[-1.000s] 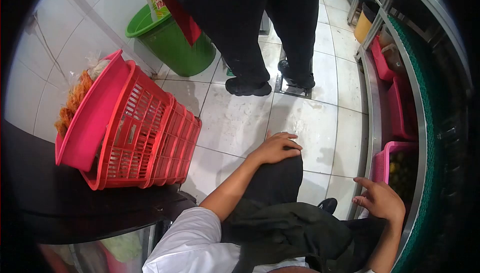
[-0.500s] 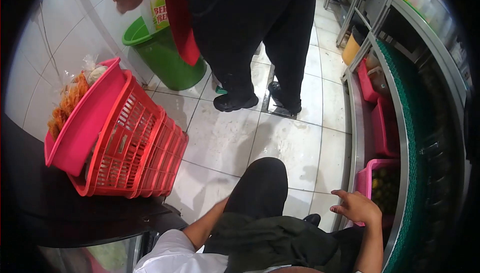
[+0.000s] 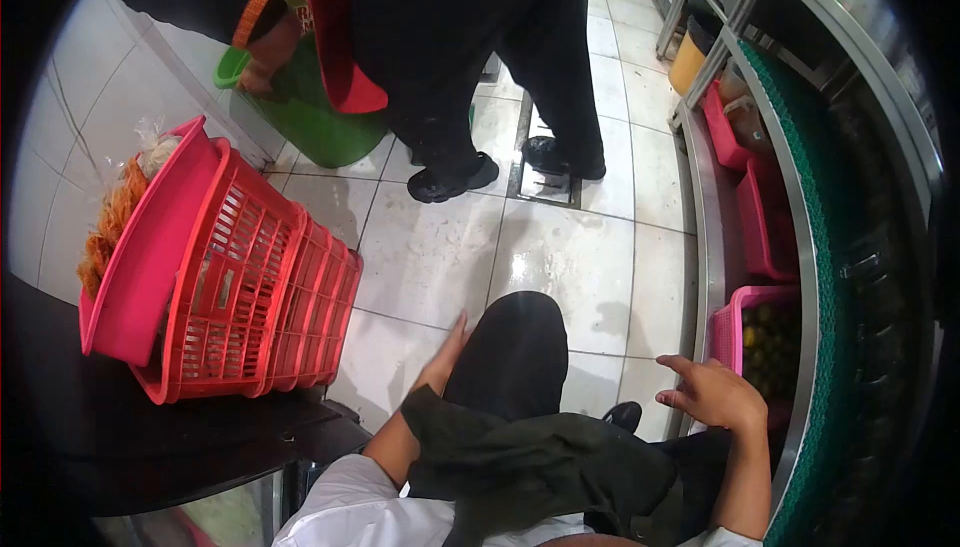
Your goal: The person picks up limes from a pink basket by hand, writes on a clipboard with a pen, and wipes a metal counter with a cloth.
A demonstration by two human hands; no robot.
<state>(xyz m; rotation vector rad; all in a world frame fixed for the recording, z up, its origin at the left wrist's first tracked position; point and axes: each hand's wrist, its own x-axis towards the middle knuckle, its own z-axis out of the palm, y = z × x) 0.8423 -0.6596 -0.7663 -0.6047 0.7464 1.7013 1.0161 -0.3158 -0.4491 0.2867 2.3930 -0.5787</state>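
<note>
My right hand is held out at the lower right, palm down, fingers apart and holding nothing, near the shelf edge and a pink basket of small green and yellow produce. Beside my raised knee, my left hand shows only in part; the leg hides most of its fingers. A dark cloth or apron lies over my lap.
Another person in dark trousers stands ahead, a hand at a green bin. Red crates with a pink tray stand left. Metal shelving runs along the right. White floor tiles lie between.
My left hand has come partly into view beside the knee. The other person has bent lower, with their hand now at the bin. My right hand has barely moved.
</note>
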